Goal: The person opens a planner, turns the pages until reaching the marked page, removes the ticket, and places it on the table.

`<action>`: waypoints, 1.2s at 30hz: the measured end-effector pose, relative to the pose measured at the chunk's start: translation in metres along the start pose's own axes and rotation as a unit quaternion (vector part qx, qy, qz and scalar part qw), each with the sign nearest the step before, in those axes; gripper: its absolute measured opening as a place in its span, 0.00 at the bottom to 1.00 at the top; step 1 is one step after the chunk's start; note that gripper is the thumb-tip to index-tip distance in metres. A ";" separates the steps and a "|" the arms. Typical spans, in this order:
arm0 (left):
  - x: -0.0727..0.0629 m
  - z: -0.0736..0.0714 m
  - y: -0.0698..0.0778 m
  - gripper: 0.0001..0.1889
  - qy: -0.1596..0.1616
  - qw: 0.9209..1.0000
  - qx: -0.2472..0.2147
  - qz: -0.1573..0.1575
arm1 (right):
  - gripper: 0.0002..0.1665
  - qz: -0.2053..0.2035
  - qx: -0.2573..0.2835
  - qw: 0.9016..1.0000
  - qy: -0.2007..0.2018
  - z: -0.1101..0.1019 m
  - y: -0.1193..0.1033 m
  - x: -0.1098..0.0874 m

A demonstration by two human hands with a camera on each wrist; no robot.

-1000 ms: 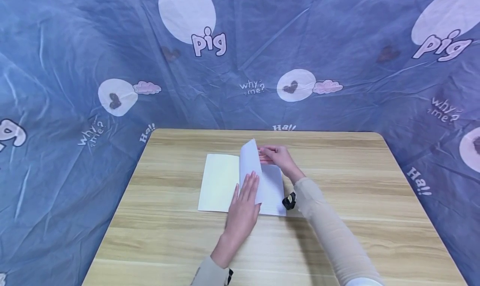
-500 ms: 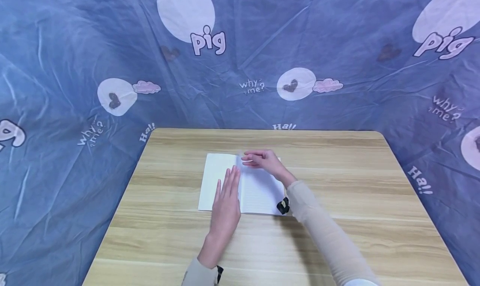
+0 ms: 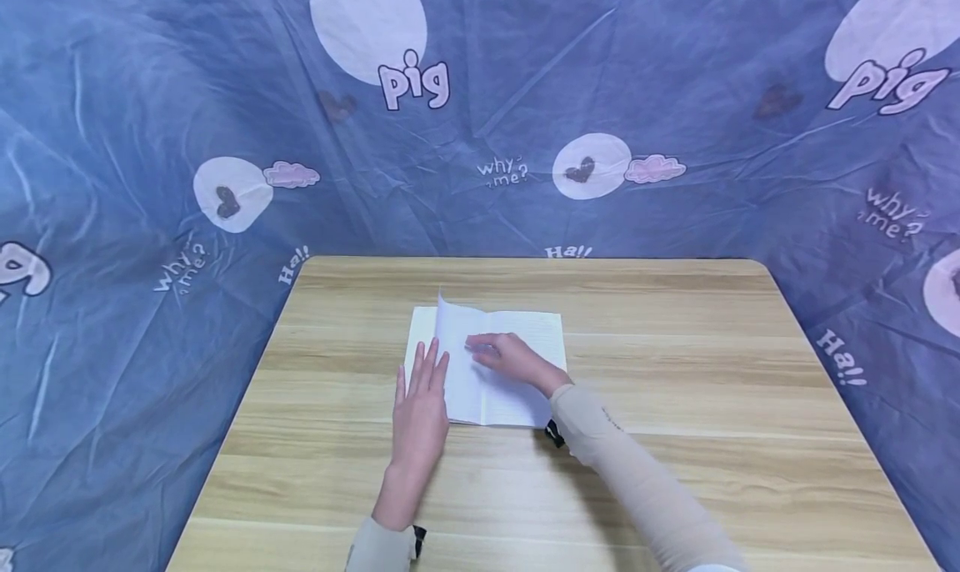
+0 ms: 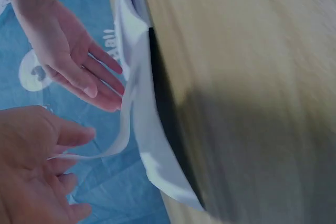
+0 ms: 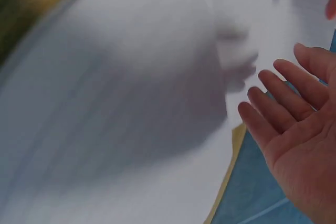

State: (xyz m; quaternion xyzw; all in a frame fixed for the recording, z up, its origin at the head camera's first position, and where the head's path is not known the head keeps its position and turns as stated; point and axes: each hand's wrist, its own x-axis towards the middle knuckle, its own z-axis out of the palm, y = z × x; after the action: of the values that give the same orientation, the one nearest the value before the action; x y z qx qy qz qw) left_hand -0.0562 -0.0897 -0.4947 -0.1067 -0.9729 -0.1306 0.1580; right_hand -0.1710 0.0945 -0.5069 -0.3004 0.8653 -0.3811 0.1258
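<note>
An open notebook (image 3: 528,326) with lined white pages lies on the wooden table. One of its pages (image 3: 461,397) curves up over the left side, its top corner raised. My left hand (image 3: 420,422) stands at the raised page's left edge with its fingers extended. In the left wrist view, the page edge passes into the space between the thumb and fingers of the left hand (image 4: 34,166); thumb and fingertips stay apart. My right hand (image 3: 513,362) hovers over the notebook's middle. Seen in the right wrist view, the right hand (image 5: 302,124) has extended fingers and holds nothing.
The wooden table (image 3: 660,330) reaches out on both sides of the notebook. Behind and beside it hangs a blue printed cloth (image 3: 480,222). Dark wrist gear (image 3: 555,433) sits at the right wrist, close to the notebook's lower right corner.
The raised page has swung from the middle over to the left. My left hand has moved left with it. My right hand has let go of the page and come left and nearer.
</note>
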 end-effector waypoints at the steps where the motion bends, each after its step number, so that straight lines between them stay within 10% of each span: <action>1: -0.001 0.001 -0.002 0.32 -0.005 1.000 0.009 -0.002 | 0.21 -0.005 -0.018 1.000 -0.008 0.003 0.000 -0.001; 23: -0.013 0.022 -0.017 0.32 -0.110 0.990 0.076 -0.051 | 0.36 -0.034 -0.206 0.977 -0.047 0.028 -0.007 -0.012; 36: -0.013 0.026 -0.017 0.33 -0.166 0.984 -0.012 -0.063 | 0.36 -0.039 -0.212 0.975 -0.050 0.026 -0.009 -0.013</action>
State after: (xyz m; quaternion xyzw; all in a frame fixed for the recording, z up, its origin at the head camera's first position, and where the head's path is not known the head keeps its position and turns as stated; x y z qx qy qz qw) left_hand -0.0556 -0.1009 -0.5268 -0.0672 -0.9888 -0.1322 -0.0151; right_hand -0.1455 0.0822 -0.5183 -0.3724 0.9067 -0.1776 0.0874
